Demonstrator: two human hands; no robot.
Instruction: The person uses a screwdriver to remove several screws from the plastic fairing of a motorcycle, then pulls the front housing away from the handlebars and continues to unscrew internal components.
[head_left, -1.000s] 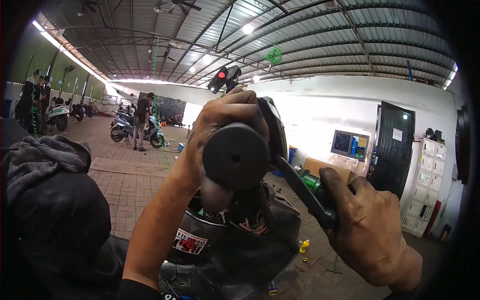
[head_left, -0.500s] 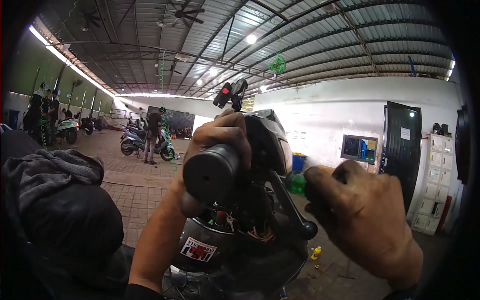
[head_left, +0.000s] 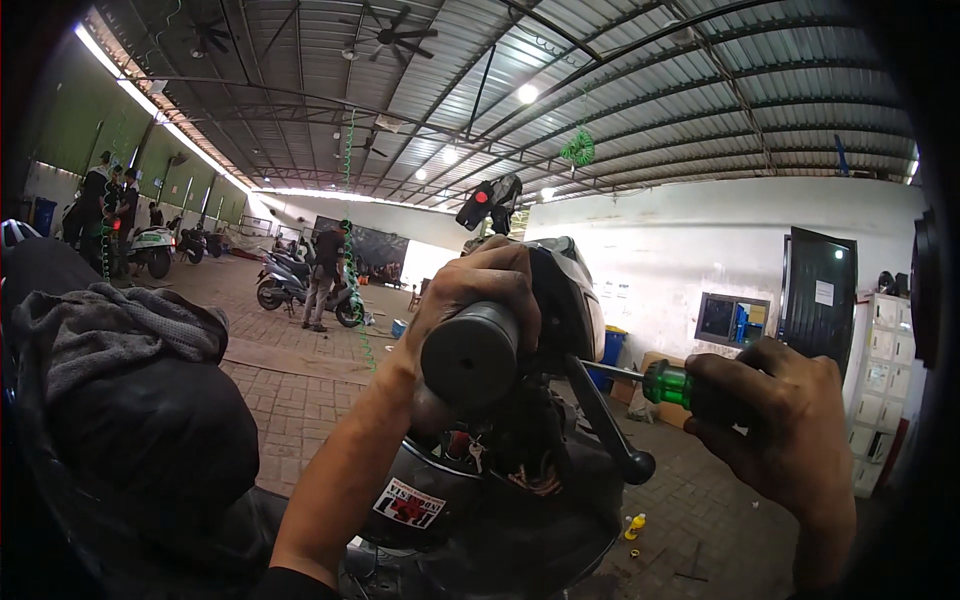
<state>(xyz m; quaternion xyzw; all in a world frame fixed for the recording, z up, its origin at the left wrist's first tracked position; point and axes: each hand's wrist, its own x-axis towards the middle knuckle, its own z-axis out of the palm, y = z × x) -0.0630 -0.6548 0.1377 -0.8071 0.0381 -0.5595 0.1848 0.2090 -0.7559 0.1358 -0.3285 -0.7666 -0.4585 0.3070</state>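
Note:
My left hand (head_left: 482, 285) is wrapped round the black rubber handlebar grip (head_left: 468, 362) of a scooter, whose round end faces me. In my right hand (head_left: 775, 410) is a screwdriver with a green see-through handle (head_left: 667, 385). Its thin metal shaft points left at the handlebar cover (head_left: 568, 290); the tip is hidden behind the brake lever (head_left: 608, 425). Below the bars, keys (head_left: 475, 455) hang by the dark front panel, which carries a white sticker (head_left: 410, 502). Some copper-coloured wires (head_left: 535, 482) show under the bar.
A grey cloth (head_left: 120, 330) lies over a dark rounded shape at my left. On the paved floor at right stands a yellow bottle (head_left: 635, 525). Farther off are a blue bin (head_left: 608, 355), white lockers (head_left: 880, 370), a parked scooter (head_left: 295, 280) and a person (head_left: 325, 270) beside it.
My right hand has turned, bringing the screwdriver's shaft into sight, pointed left at the handlebar cover. My left hand keeps its hold on the grip. The whole view has shifted slightly.

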